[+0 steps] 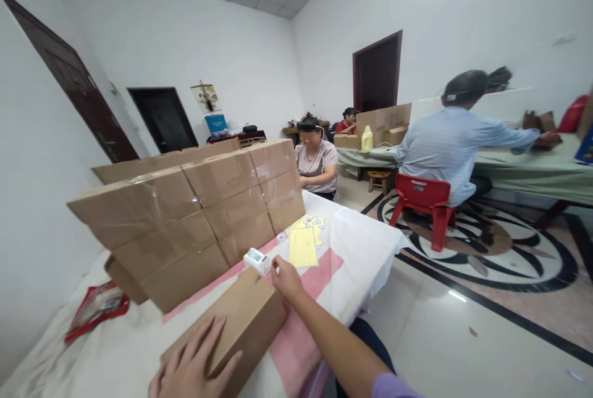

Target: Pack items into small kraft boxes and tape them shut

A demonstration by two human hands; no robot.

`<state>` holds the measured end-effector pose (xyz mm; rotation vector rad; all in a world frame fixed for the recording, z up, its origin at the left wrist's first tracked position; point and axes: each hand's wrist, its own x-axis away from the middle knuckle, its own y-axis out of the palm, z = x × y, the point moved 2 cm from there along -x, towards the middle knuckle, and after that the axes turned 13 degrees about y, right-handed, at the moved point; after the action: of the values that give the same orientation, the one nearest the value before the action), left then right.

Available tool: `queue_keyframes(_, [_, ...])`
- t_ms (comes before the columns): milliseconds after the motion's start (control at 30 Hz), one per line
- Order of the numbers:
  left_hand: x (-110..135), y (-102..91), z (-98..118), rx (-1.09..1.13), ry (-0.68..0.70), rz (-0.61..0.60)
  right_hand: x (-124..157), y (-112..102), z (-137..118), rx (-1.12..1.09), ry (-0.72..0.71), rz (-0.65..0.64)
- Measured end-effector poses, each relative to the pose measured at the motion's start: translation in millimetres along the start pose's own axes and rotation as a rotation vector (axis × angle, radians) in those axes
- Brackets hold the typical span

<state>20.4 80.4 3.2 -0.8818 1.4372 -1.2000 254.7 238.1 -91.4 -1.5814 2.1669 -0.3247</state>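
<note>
A long closed cardboard box (231, 324) lies on the cloth-covered table in front of me. My left hand (192, 358) rests on its near end, with the fingers spread over the top. At the far end, my right hand (285, 279) has its fingers curled together in a pinch. What they hold, if anything, is too small to make out. Just left of those fingertips is a small white box-shaped item (256, 260) with a pale label. Beyond it lie a small white ring (281, 237) and a yellow sheet (303, 247) with small blue-edged pieces at its top.
A wall of stacked cardboard boxes (204, 206) stands along the table's left side. A red packet (99, 306) lies near the left. Across the table sits a person (317, 160). At right, another person (440, 132) sits on a red chair (422, 194) at a green-covered table (523, 169).
</note>
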Motion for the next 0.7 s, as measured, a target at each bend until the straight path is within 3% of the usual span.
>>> queue_keyframes(300, [8, -22.2, 19, -0.013, 0.089, 0.093, 16, -15, -12, -0.153, 0.122, 0.032])
queue_keyframes(533, [10, -26.9, 20, 0.004, 0.082, 0.086, 34, -28, -30, -0.269, 0.174, 0.019])
queue_keyframes(700, [11, -26.5, 22, 0.001, 0.068, 0.073, 34, -27, -29, -0.329, 0.19, 0.014])
